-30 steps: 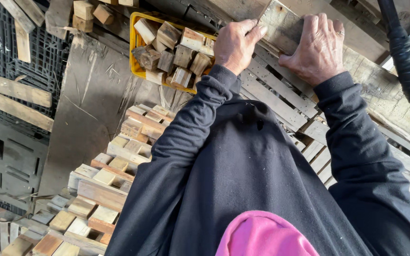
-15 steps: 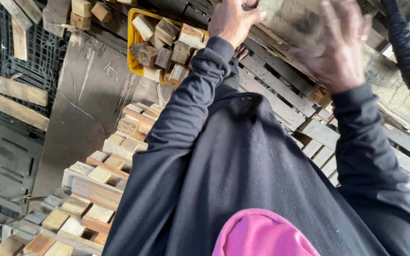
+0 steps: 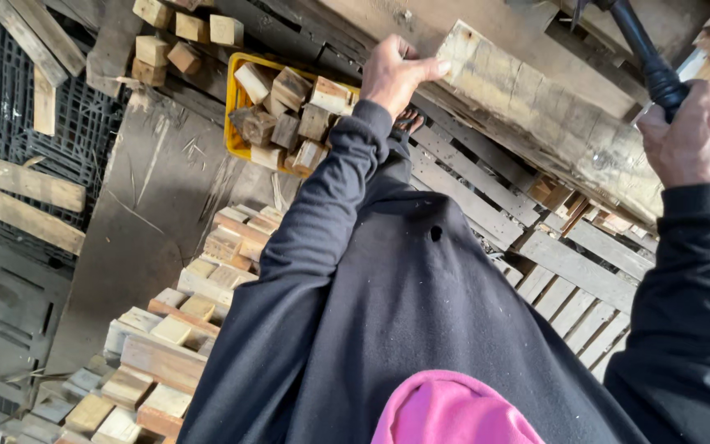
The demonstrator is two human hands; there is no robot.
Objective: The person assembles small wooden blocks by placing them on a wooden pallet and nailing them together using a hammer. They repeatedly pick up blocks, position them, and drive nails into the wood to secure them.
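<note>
left hand (image 3: 394, 72) gripped end of one plank (image 3: 552, 115) | right hand (image 3: 700, 136) clenched one black handle (image 3: 647, 53), beside plank

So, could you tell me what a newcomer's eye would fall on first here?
Probably the long weathered plank slanting across the top, its end gripped by the left hand, with the right hand closed on a black handle at upper right. Next, the yellow crate of wood blocks beside the left hand.
</note>
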